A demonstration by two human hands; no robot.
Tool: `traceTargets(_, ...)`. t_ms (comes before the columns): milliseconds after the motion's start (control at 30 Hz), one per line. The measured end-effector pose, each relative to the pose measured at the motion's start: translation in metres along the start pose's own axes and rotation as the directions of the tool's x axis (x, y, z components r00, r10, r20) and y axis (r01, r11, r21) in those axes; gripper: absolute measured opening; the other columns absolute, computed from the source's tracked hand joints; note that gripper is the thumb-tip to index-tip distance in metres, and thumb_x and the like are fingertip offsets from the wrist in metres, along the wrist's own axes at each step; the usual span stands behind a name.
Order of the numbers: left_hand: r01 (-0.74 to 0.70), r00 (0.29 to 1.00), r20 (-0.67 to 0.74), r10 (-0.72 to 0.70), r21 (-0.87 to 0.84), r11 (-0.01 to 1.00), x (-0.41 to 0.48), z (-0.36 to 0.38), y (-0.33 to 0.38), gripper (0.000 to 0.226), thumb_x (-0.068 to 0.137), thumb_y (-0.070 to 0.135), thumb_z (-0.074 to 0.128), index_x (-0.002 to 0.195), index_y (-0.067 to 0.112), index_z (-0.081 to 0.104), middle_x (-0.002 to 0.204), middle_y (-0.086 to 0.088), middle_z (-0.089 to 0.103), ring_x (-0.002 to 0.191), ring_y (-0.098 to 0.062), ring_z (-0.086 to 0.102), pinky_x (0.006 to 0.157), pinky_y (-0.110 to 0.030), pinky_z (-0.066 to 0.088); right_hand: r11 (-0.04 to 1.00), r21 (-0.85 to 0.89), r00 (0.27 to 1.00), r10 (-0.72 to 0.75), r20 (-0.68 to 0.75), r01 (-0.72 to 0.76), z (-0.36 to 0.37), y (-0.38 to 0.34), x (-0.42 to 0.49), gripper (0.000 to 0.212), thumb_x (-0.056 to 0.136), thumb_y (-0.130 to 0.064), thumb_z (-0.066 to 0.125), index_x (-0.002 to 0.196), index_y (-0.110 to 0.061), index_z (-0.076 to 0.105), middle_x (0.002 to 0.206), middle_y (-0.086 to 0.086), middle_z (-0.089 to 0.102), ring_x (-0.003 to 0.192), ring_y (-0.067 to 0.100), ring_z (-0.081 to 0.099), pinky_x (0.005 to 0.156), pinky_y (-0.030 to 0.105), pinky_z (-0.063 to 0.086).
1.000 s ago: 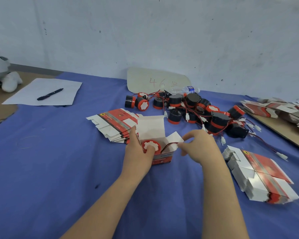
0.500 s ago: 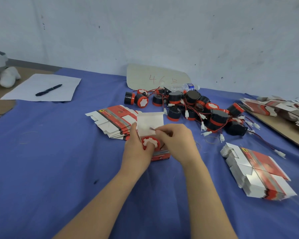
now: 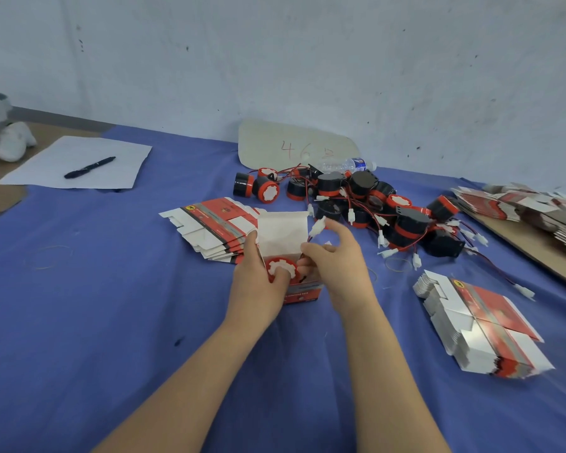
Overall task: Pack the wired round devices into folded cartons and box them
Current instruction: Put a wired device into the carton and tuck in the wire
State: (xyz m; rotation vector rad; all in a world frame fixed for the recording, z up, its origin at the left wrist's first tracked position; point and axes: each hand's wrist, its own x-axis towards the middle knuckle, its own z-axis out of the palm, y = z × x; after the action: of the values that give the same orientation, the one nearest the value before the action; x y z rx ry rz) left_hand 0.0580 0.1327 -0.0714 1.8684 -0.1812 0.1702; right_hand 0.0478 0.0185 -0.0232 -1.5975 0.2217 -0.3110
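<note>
Open carton stands on the blue cloth, lid flap upright on its far side. One round device sits inside, red-and-white face up, so its axis is vertical. Left hand grips the carton's left wall, with the thumb pressing down on the device face. Right hand is at the carton's right rim with its fingers curled in at the mouth. It appears to pinch the wire, though the exact contact is hard to read. The wire rises from the carton's right rear corner, and its white connector pokes up above the rim, just right of the flap. The right hand is the nearer one to that loose end. The next move is probably to push the connector down beside the device, on the carton's right side, before the flap can fold forward. Loose devices lie beyond the carton to the right. A stack of flat cartons lies against its far left.
</note>
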Motion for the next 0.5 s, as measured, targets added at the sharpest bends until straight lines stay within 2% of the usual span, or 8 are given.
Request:
traceTargets(67,-0.001,1.0,-0.004,0.001,0.012,1.0,0.0,0.0,0.0,0.072,0.092,0.013,0.052,0.151,0.022,0.012,0.135,-0.002,0.052,0.112,-0.019,0.054,0.082,-0.026,0.047,0.997,0.062,0.999,0.046,-0.019,-0.045,-0.001,0.002,0.002,0.047,0.088,0.004,0.056,0.126,-0.017,0.037,0.047,-0.002,0.063,0.042,0.008,0.059,0.047,0.018,0.049)
traceTargets(133,-0.005,1.0,-0.008,0.005,0.025,1.0,-0.001,0.0,0.001,0.072,0.091,0.013,0.052,0.151,0.023,0.012,0.135,-0.002,0.051,0.111,-0.019,0.054,0.083,-0.028,0.049,0.995,0.091,0.999,0.038,-0.036,-0.034,-0.001,0.003,0.002,0.044,0.088,0.005,0.056,0.117,-0.02,0.033,0.05,-0.002,0.064,0.041,0.006,0.058,0.047,0.017,0.049)
traceTargets(233,-0.011,1.0,-0.011,0.012,0.035,0.999,-0.001,0.0,0.002,0.073,0.091,0.013,0.051,0.151,0.022,0.012,0.137,-0.004,0.05,0.113,-0.021,0.054,0.088,-0.034,0.051,0.997,0.079,0.997,0.025,-0.07,-0.02,-0.001,0.003,0.003,0.044,0.087,0.007,0.055,0.115,-0.02,0.033,0.082,0.007,0.065,0.042,0.005,0.058,0.046,0.018,0.049)
traceTargets(333,-0.012,1.0,-0.009,0.012,0.034,0.999,0.0,0.0,0.001,0.072,0.091,0.013,0.051,0.151,0.022,0.012,0.139,-0.003,0.049,0.117,-0.02,0.053,0.084,-0.026,0.049,0.999,-0.039,0.995,-0.022,-0.098,0.018,0.001,0.006,0.005,0.043,0.085,0.005,0.054,0.113,-0.02,0.033,0.102,0.005,0.063,0.042,0.006,0.056,0.05,0.024,0.05)
traceTargets(433,-0.007,1.0,-0.008,0.007,0.038,0.999,0.0,0.0,0.0,0.071,0.091,0.012,0.051,0.151,0.021,0.013,0.139,-0.004,0.048,0.118,-0.02,0.052,0.083,-0.025,0.048,0.992,-0.078,0.99,-0.108,-0.091,0.102,0.003,0.009,0.005,0.049,0.084,0.006,0.052,0.113,-0.026,0.03,0.096,0.001,0.064,0.041,0.007,0.052,0.048,0.022,0.046)
traceTargets(500,-0.011,1.0,-0.009,0.012,0.038,0.999,0.0,-0.001,0.001,0.071,0.092,0.012,0.051,0.151,0.021,0.013,0.14,-0.004,0.048,0.12,-0.021,0.052,0.085,-0.025,0.048,0.985,-0.089,0.983,-0.156,-0.096,0.147,0.005,0.011,0.005,0.059,0.085,0.004,0.053,0.118,-0.036,0.026,0.089,-0.001,0.065,0.044,0.009,0.054,0.047,0.022,0.046)
